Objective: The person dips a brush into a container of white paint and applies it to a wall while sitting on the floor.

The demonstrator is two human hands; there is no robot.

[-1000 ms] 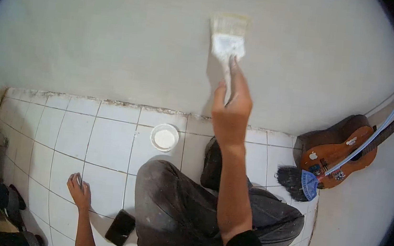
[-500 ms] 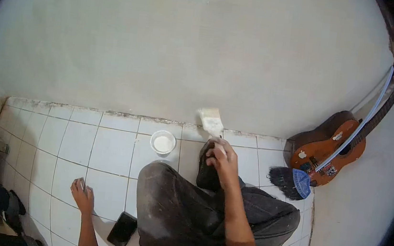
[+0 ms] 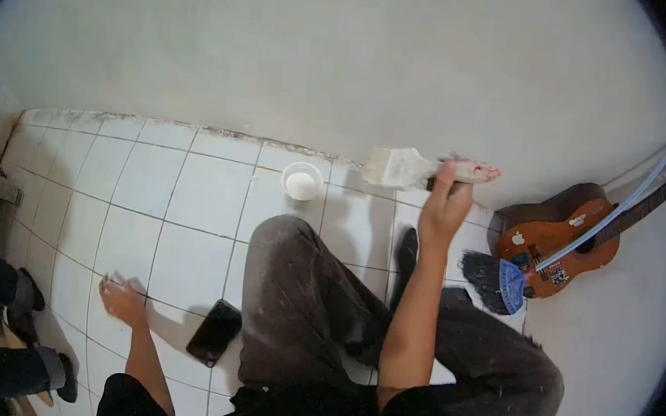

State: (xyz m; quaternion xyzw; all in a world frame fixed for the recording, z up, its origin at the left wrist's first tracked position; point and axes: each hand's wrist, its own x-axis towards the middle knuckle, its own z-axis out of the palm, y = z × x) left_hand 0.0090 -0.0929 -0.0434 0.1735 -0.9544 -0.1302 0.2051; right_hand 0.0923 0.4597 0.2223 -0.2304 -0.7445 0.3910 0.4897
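Probably light, the paintbrush (image 3: 408, 168) sits at two o'clock, soft-looking bristles (image 3: 376, 165) toward nine; its likely stiff handle (image 3: 480, 171) suits gripping, and the right hand (image 3: 446, 208) pinches it there. The left hand (image 3: 122, 301), at eight, blurs: I cannot tell its spread.

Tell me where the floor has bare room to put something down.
The widest bare tiles lie left of the cup, between the wall and your left hand. A smaller patch lies between the cup and your foot. It's crowded on the right, around the guitar and broom, and tight by the phone, between left hand and leg.
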